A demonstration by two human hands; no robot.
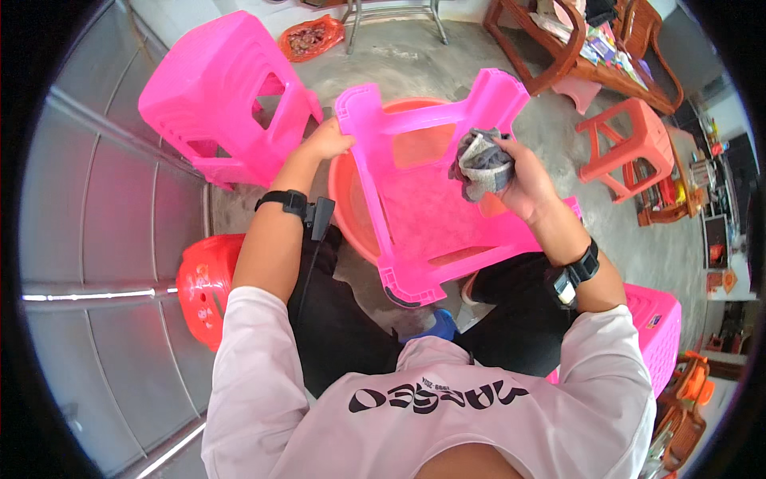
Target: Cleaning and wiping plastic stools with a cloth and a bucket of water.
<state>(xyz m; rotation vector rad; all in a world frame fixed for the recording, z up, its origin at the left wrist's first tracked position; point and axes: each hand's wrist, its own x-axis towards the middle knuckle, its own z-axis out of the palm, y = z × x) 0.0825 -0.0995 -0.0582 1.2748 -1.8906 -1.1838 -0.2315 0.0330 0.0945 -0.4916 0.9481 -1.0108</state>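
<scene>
A pink plastic stool [428, 206] is held tilted in front of me, its hollow underside and leg ends facing up towards me. My left hand [329, 142] grips the stool by a leg at its far left, the fingertips partly hidden behind the plastic. In my right hand [529, 182] is a bunched grey cloth [482, 164], over the right side of the stool's hollow; whether it touches the plastic I cannot tell. Beneath the stool stands an orange plastic basin [349, 206], mostly covered by it. The basin's contents are hard to make out.
Another pink stool [221, 96] stands at the far left, and a red plastic stool [203, 287] near my left arm. An orange stool [637, 149] and a cluttered wooden bench [574, 54] are on the right. A red plastic bag [311, 39] lies on the floor ahead.
</scene>
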